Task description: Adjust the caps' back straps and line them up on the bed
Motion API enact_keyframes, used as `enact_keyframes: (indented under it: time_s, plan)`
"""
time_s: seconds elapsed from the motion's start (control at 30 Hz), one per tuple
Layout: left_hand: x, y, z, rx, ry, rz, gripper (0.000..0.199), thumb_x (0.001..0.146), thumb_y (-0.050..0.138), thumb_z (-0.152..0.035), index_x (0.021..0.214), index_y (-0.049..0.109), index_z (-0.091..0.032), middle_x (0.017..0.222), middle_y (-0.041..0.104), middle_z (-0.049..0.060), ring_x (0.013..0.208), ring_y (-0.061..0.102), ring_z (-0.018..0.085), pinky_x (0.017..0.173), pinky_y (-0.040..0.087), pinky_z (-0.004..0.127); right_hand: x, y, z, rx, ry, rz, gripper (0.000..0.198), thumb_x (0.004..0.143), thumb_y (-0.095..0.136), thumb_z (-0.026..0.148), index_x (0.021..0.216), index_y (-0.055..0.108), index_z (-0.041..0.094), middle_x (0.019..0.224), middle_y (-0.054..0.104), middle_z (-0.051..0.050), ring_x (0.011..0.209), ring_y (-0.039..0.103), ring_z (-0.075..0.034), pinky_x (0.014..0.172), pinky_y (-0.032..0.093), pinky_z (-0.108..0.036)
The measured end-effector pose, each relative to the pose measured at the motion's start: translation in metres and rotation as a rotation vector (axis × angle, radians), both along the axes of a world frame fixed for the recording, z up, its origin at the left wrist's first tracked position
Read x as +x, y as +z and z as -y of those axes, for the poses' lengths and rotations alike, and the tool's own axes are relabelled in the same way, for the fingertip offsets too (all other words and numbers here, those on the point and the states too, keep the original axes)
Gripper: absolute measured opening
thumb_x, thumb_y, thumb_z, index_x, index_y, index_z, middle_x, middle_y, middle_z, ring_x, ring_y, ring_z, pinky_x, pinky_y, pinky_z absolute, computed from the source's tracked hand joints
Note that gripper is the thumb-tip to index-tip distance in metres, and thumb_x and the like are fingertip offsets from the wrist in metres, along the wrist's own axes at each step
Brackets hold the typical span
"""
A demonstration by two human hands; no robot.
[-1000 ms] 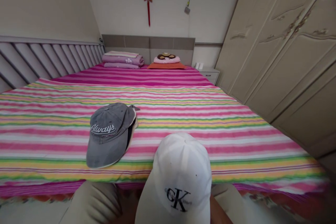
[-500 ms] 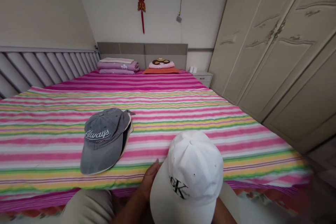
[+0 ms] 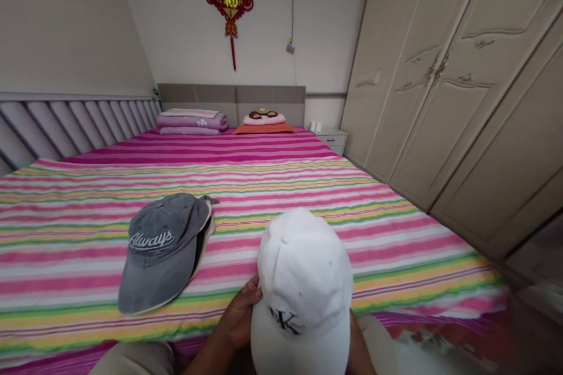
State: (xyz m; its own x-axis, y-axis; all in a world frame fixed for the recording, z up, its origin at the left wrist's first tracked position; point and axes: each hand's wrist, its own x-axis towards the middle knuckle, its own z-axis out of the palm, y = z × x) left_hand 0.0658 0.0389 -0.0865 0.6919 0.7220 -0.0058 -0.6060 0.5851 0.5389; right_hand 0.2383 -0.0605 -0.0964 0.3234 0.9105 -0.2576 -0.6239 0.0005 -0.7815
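Note:
A white baseball cap (image 3: 308, 269) with dark letters on its front is held up at the bed's near edge, brim pointing down toward me. My left hand (image 3: 243, 312) is closed on its left edge, thumb and fingers at the rim. Behind the cap's right side goes my right hand, its fingers hidden; only the right forearm (image 3: 360, 344) shows below the rim. To the left, a grey cap (image 3: 160, 246) with white "Always" lettering lies on the striped bedspread (image 3: 237, 228). Something dark and cream-coloured, perhaps more caps, peeks out from beneath it.
Folded purple bedding (image 3: 191, 122) and a pink pillow on an orange cloth (image 3: 264, 128) lie by the headboard (image 3: 270, 99). A slatted rail (image 3: 79, 123) runs along the left. A nightstand (image 3: 332, 140) and tall wardrobe (image 3: 440, 99) stand at the right.
The view has tilted up and turned slightly right. The white cap has turned a little, its lettering now further left, and my left hand sits higher along its edge.

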Motion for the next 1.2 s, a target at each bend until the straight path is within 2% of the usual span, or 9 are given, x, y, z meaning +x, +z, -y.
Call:
enact_keyframes:
  time_s: [0.1,0.17,0.37,0.5,0.67,0.77,0.93,1.03,1.2]
  plan:
    - [0.008,0.005,-0.009,-0.022,0.073,-0.019,0.034,0.070,0.057,-0.009,0.101,0.059,-0.021,0.088,0.068,0.004,0.085,0.062,0.019,0.089,0.040,0.037,0.005,-0.001,-0.008,0.053,0.047,-0.135,0.047,0.067,0.055,0.056,0.098,0.061,0.022,0.096,0.065,-0.006,0.094,0.057,-0.025,0.079,0.046,-0.038]
    - [0.018,0.007,-0.014,-0.037,0.126,-0.046,0.041,0.072,0.054,-0.009,0.111,0.053,-0.023,0.090,0.068,0.004,0.087,0.061,0.018,0.089,0.039,0.035,0.004,0.003,-0.007,0.110,0.082,-0.222,0.056,0.061,0.056,0.061,0.102,0.061,0.023,0.101,0.064,-0.008,0.100,0.054,-0.027,0.081,0.045,-0.040]
    - [0.044,0.016,-0.019,-0.030,0.156,-0.118,0.044,0.073,0.056,-0.015,0.115,0.049,-0.022,0.093,0.067,0.006,0.090,0.060,0.020,0.085,0.041,0.034,0.005,0.018,-0.010,0.160,0.073,-0.273,0.062,0.067,0.066,0.024,0.123,0.042,0.028,0.111,0.060,-0.007,0.103,0.053,-0.024,0.086,0.042,-0.041]
    - [0.044,0.013,-0.022,0.046,0.162,-0.253,0.033,0.075,0.056,-0.028,0.107,0.055,-0.019,0.101,0.063,0.010,0.089,0.060,0.020,0.079,0.044,0.033,0.030,0.023,-0.020,0.207,0.012,-0.258,0.053,0.071,0.061,0.021,0.121,0.045,0.029,0.109,0.061,-0.005,0.100,0.055,-0.022,0.084,0.044,-0.035]
    - [0.038,-0.010,-0.026,0.185,0.200,-0.498,0.029,0.066,0.066,-0.029,0.090,0.061,-0.014,0.089,0.064,0.009,0.081,0.060,0.019,0.076,0.045,0.033,0.084,0.032,-0.050,0.231,-0.081,-0.165,0.050,0.068,0.063,0.014,0.116,0.051,0.023,0.096,0.066,-0.005,0.080,0.063,-0.019,0.070,0.051,-0.028]
    - [0.038,-0.019,-0.027,0.258,0.188,-0.541,0.032,0.061,0.069,-0.031,0.087,0.062,-0.014,0.088,0.064,0.009,0.080,0.060,0.019,0.076,0.045,0.033,0.121,0.036,-0.075,0.170,-0.190,-0.159,0.047,0.066,0.062,0.006,0.111,0.054,0.020,0.088,0.068,-0.005,0.065,0.063,-0.016,0.057,0.053,-0.024]
    - [0.039,-0.024,-0.027,0.263,0.185,-0.538,0.033,0.058,0.070,-0.035,0.083,0.063,-0.015,0.086,0.064,0.008,0.079,0.060,0.019,0.074,0.046,0.032,0.166,0.031,-0.102,0.034,-0.273,-0.183,0.032,0.077,0.042,0.000,0.101,0.055,0.016,0.067,0.068,0.000,0.060,0.063,-0.012,0.056,0.054,-0.022]
    - [0.039,-0.029,-0.029,0.308,0.198,-0.558,0.031,0.060,0.069,-0.037,0.081,0.064,-0.014,0.082,0.065,0.008,0.076,0.060,0.018,0.072,0.046,0.031,0.176,0.026,-0.108,-0.081,-0.289,-0.194,0.027,0.078,0.039,-0.002,0.094,0.053,0.015,0.060,0.066,0.000,0.054,0.063,-0.012,0.052,0.055,-0.022]
    - [0.039,-0.033,-0.028,0.382,0.192,-0.580,0.026,0.064,0.065,-0.035,0.081,0.064,-0.015,0.083,0.065,0.008,0.077,0.061,0.018,0.071,0.046,0.030,0.176,0.022,-0.110,-0.167,-0.326,-0.164,0.018,0.077,0.043,-0.001,0.084,0.052,0.013,0.060,0.065,0.001,0.053,0.061,-0.011,0.052,0.054,-0.020]
